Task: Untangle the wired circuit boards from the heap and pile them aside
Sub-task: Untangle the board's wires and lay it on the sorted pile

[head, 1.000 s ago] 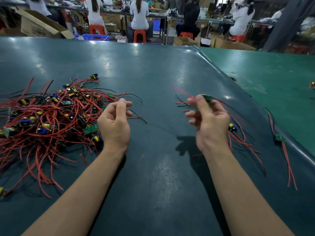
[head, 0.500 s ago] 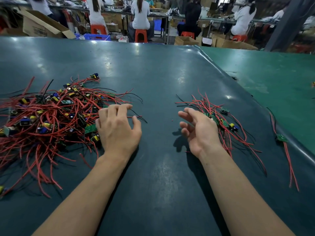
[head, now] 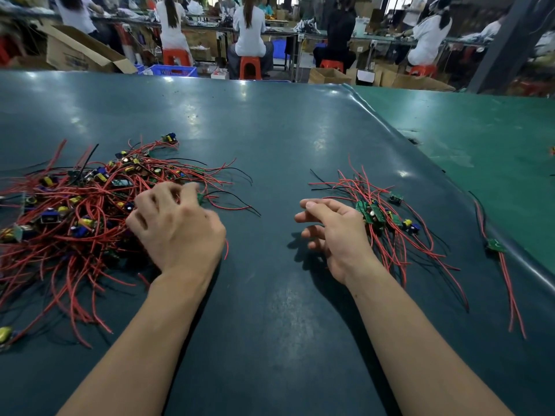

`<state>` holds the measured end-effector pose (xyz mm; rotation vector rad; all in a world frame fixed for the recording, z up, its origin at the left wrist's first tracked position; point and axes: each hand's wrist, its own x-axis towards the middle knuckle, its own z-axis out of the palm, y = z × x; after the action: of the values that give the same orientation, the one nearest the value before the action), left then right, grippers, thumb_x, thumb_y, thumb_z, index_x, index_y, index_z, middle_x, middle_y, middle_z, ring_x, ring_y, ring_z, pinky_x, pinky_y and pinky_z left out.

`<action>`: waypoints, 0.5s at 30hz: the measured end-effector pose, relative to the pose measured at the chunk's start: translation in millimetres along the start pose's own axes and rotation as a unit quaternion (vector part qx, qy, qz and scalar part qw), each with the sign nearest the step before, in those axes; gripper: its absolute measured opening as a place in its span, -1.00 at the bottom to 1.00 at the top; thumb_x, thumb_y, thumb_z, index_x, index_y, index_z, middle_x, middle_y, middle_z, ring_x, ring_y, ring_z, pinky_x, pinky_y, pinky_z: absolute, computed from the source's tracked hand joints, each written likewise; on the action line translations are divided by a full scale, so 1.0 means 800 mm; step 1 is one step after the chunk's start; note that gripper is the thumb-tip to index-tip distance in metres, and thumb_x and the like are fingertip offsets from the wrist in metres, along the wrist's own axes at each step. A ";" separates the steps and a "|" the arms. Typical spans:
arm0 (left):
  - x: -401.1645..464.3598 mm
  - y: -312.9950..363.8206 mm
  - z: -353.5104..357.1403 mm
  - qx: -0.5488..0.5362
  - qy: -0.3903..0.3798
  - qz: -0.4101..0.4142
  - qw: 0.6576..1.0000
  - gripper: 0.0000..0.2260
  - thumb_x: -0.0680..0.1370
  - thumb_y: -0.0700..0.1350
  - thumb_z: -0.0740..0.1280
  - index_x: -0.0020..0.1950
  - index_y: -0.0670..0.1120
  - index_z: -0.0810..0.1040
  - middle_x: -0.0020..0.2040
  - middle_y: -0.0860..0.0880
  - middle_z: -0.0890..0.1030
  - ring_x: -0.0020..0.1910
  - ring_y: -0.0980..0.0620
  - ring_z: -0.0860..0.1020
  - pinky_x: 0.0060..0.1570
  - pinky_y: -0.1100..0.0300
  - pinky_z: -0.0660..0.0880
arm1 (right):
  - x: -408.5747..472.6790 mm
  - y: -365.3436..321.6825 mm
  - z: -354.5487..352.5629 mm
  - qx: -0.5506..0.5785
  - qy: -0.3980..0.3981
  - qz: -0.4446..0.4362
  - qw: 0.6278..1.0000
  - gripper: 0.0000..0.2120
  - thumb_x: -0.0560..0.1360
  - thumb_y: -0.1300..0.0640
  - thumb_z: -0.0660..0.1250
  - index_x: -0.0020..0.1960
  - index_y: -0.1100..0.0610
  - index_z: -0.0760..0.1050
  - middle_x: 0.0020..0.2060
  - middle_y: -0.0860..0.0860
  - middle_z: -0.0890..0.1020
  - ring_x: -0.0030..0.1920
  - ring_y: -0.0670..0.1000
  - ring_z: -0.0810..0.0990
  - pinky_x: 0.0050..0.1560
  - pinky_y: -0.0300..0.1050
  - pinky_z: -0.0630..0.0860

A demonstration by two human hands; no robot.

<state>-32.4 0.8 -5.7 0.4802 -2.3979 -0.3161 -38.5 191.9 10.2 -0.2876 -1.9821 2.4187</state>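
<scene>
A tangled heap of wired circuit boards (head: 75,205), red and black leads with small green boards and yellow and blue parts, covers the left of the dark table (head: 270,130). My left hand (head: 177,229) lies on the heap's right edge with its fingers curled into the wires, fingertips at a small green board (head: 199,199). A smaller pile of sorted boards (head: 387,217) lies right of centre. My right hand (head: 336,232) hovers just left of that pile, fingers loosely spread and holding nothing.
One lone board with red leads (head: 495,246) lies near the table's right edge, where a lighter green mat (head: 480,145) begins. Beyond the far edge are a cardboard box (head: 75,52), a blue crate (head: 177,70) and people seated on red stools (head: 249,67).
My right hand dropped the board it held onto the right pile and now hangs open beside it. My left hand came down onto the heap and curled its fingers into the wires.
</scene>
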 end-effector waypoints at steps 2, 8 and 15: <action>-0.002 -0.004 -0.003 0.067 -0.077 -0.024 0.995 -0.68 0.41 -0.10 0.34 0.15 -0.10 0.57 0.18 -0.19 0.48 0.19 -0.23 0.36 0.16 -0.09 0.27 | 0.001 0.001 0.000 -0.004 -0.003 -0.003 1.000 -0.89 0.57 0.23 0.31 -0.10 0.14 0.58 -0.40 -0.02 0.65 -0.54 -0.10 0.48 -0.56 -0.30 0.32; -0.007 -0.001 -0.002 -0.011 -0.130 -0.002 0.991 -0.55 0.41 -0.26 0.32 0.29 -0.05 0.52 0.21 -0.17 0.48 0.18 -0.25 0.41 0.16 -0.08 0.30 | 0.002 0.003 -0.001 -0.018 -0.011 -0.006 1.000 -0.90 0.56 0.22 0.32 -0.09 0.14 0.59 -0.39 -0.02 0.66 -0.54 -0.09 0.47 -0.54 -0.30 0.33; -0.004 0.004 -0.011 -0.276 0.095 0.145 0.945 -0.76 0.52 -0.39 0.31 0.16 -0.25 0.61 0.03 -0.19 0.64 0.02 -0.19 0.58 0.10 0.05 0.47 | 0.005 0.005 -0.003 -0.018 -0.019 -0.010 1.000 -0.92 0.55 0.22 0.33 -0.10 0.14 0.59 -0.38 -0.01 0.67 -0.53 -0.10 0.48 -0.54 -0.30 0.33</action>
<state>-25.3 4.3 0.4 -0.0968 -2.0325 -0.7416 -42.0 193.8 5.7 -0.2245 -2.0366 2.3959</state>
